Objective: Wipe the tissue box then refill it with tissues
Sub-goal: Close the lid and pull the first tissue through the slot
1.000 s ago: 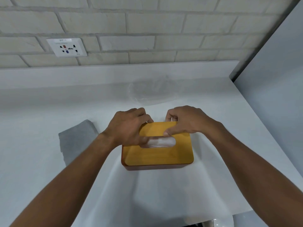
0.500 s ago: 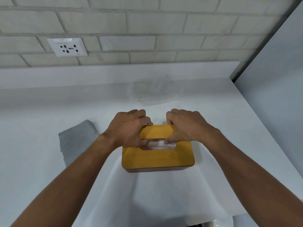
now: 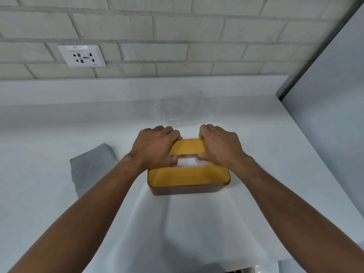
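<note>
The tissue box (image 3: pixel 189 189) has a brown body and a yellow-orange wooden lid (image 3: pixel 187 177) and stands on a white sheet in the middle of the counter. White tissue (image 3: pixel 190 162) shows through the lid's slot. My left hand (image 3: pixel 154 147) grips the lid's left far part, fingers curled over the far edge and thumb at the slot. My right hand (image 3: pixel 219 146) grips the right far part the same way. The lid's near edge sits slightly raised over the box rim.
A folded grey cloth (image 3: pixel 90 168) lies left of the box. An empty clear plastic wrapper (image 3: pixel 183 109) lies behind it near the back ledge. A wall socket (image 3: pixel 81 56) sits on the brick wall. A grey panel (image 3: pixel 334 107) borders the counter's right side.
My right hand's fingers slid from the slot to the lid's far edge. Both hands now clasp the lid's far half, and the thumbs have closed in on the slot.
</note>
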Motion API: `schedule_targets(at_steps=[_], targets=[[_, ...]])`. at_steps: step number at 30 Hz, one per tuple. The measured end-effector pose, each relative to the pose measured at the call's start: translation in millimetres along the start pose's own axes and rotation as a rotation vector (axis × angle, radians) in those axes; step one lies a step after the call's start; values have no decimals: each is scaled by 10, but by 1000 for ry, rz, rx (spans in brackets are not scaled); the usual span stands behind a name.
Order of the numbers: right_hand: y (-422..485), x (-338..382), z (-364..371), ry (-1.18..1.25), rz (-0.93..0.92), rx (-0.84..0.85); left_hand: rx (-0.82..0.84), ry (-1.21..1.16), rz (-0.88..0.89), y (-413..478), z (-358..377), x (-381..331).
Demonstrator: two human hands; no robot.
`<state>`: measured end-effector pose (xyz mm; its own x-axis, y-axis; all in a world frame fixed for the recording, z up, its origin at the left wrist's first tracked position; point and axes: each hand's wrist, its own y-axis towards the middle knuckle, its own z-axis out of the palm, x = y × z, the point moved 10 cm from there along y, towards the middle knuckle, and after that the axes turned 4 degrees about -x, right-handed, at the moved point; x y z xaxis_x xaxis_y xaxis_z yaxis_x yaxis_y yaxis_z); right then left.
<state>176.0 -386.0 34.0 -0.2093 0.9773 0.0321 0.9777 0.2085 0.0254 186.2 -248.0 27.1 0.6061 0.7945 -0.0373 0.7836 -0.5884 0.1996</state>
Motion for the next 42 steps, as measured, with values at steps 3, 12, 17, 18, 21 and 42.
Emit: schedule_targets(at_steps=[3, 12, 17, 18, 21, 42], targets=[[103, -14, -27, -28, 35, -45, -3, 80, -61, 120, 5, 27], [74, -49, -41, -5, 61, -32, -78, 115, -107, 67, -15, 28], [87, -97, 55, 46, 61, 45, -62, 28, -133, 35, 18, 73], [77, -122, 77, 92, 73, 85, -62, 20, -130, 25, 15, 79], [36, -301, 166, 359, 165, 184, -30, -126, -156, -12, 24, 156], [-30, -357, 218, 335, 152, 218, 99, -3, -333, -7, 9, 38]])
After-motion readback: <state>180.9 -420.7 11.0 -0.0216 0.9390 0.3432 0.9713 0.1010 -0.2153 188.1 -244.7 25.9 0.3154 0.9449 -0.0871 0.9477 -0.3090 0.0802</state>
